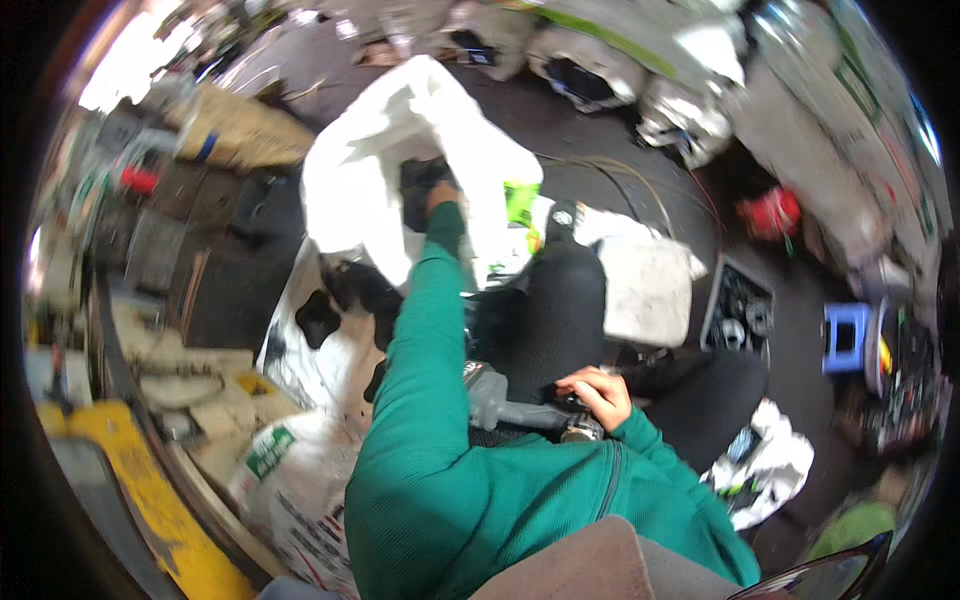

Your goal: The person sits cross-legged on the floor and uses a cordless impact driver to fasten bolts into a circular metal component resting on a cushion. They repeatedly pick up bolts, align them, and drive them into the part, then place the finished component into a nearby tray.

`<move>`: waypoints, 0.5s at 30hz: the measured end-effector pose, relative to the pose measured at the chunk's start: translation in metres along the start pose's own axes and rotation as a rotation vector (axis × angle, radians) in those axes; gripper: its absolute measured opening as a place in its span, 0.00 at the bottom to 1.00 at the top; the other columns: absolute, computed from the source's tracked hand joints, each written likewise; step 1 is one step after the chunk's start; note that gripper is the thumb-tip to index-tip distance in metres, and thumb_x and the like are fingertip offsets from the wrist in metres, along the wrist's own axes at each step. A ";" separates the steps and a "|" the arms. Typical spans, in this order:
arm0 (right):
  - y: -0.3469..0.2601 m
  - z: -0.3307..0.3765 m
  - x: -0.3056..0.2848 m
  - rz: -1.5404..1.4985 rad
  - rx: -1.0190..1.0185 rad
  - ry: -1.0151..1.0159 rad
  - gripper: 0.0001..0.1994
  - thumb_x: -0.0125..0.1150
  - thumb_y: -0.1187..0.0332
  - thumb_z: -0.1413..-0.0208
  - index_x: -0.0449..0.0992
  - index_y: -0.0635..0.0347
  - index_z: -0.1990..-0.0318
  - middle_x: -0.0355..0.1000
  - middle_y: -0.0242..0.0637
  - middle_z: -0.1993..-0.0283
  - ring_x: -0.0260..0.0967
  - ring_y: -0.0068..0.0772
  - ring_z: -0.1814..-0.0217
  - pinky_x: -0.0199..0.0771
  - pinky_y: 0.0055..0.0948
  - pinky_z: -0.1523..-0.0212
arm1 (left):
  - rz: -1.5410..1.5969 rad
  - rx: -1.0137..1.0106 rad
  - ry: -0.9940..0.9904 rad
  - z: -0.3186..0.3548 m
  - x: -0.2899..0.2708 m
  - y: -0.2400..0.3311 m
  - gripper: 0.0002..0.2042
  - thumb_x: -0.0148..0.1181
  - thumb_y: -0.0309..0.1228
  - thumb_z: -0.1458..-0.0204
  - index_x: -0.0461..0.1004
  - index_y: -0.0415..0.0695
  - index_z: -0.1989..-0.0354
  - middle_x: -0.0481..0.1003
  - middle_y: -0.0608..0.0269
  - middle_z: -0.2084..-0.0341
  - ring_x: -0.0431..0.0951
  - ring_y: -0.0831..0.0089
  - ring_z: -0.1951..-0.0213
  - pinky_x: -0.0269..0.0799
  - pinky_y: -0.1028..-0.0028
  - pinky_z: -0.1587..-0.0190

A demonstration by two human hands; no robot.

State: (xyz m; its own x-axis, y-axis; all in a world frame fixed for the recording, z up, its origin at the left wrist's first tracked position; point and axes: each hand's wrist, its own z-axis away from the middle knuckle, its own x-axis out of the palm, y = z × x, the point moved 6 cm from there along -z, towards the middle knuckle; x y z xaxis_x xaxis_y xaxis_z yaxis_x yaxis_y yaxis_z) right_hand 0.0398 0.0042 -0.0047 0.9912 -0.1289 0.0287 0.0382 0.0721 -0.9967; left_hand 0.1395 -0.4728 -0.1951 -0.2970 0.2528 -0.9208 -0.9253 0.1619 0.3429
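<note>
My left arm stretches forward into the mouth of a big white sack [345,190]. At the opening my left hand [440,194] meets a dark, black piece [415,190]; blur and that piece hide my fingers, so their grip is unclear. Across my lap lies a grey power tool [520,414] with a metal head. My right hand [598,393] rests with curled fingers over the metal-head end of it. Left of my left forearm, several black lobed pieces [318,318] lie on a white sheet beside the sack.
A black crate [740,310] of dark round parts stands at the right, past a whitish cloth pad [648,290]. Farther right are a blue plastic stool [846,338] and a red bundle [770,213]. Filled sacks line the back; a yellow metal piece [140,500] lies left. Cables cross the floor.
</note>
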 end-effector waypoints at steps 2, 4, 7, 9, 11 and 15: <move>-0.006 -0.001 0.004 0.194 -0.090 -0.063 0.11 0.53 0.66 0.45 0.76 0.60 0.59 0.74 0.40 0.60 0.70 0.37 0.56 0.69 0.33 0.54 | -0.113 0.151 0.052 0.002 -0.003 0.001 0.27 0.56 0.42 0.56 0.64 0.41 0.48 0.66 0.46 0.51 0.68 0.51 0.52 0.66 0.57 0.51; -0.013 -0.007 0.017 0.139 -0.185 -0.141 0.12 0.52 0.63 0.44 0.76 0.59 0.59 0.74 0.40 0.60 0.70 0.39 0.56 0.69 0.34 0.54 | -0.145 0.268 0.137 0.014 -0.022 0.007 0.26 0.57 0.40 0.56 0.64 0.41 0.49 0.67 0.46 0.53 0.69 0.52 0.54 0.67 0.57 0.53; -0.014 -0.013 0.038 0.283 -0.257 -0.255 0.12 0.52 0.59 0.45 0.77 0.55 0.61 0.74 0.37 0.61 0.70 0.39 0.56 0.69 0.34 0.55 | -0.130 0.374 0.456 0.054 -0.103 0.014 0.24 0.59 0.37 0.57 0.65 0.41 0.51 0.69 0.47 0.57 0.71 0.52 0.58 0.68 0.58 0.56; -0.008 -0.009 0.027 0.273 -0.269 -0.183 0.12 0.54 0.58 0.46 0.77 0.54 0.63 0.74 0.37 0.62 0.70 0.40 0.57 0.69 0.35 0.56 | -0.125 0.397 0.755 0.102 -0.187 0.012 0.23 0.59 0.35 0.58 0.66 0.41 0.52 0.69 0.47 0.59 0.72 0.52 0.60 0.69 0.58 0.58; -0.002 0.002 0.009 0.316 -0.288 -0.093 0.11 0.55 0.58 0.48 0.77 0.53 0.64 0.74 0.36 0.63 0.70 0.41 0.58 0.70 0.36 0.58 | -0.245 0.398 1.071 0.162 -0.275 0.012 0.22 0.60 0.33 0.58 0.66 0.41 0.53 0.70 0.47 0.61 0.72 0.53 0.63 0.70 0.58 0.60; -0.003 0.022 -0.056 0.563 -0.348 0.180 0.09 0.58 0.59 0.50 0.78 0.51 0.66 0.74 0.35 0.66 0.70 0.40 0.61 0.70 0.37 0.61 | 0.474 0.694 1.121 0.247 -0.385 0.036 0.20 0.58 0.33 0.55 0.67 0.37 0.54 0.71 0.47 0.60 0.74 0.55 0.64 0.72 0.61 0.62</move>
State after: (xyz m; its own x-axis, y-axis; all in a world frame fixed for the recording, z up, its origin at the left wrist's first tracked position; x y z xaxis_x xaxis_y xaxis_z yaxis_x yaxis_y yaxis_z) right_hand -0.0134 0.0334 -0.0016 0.8105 -0.3295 -0.4843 -0.5495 -0.1416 -0.8234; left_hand 0.2789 -0.3288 0.2180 -0.8775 -0.4173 -0.2364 -0.4787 0.7931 0.3767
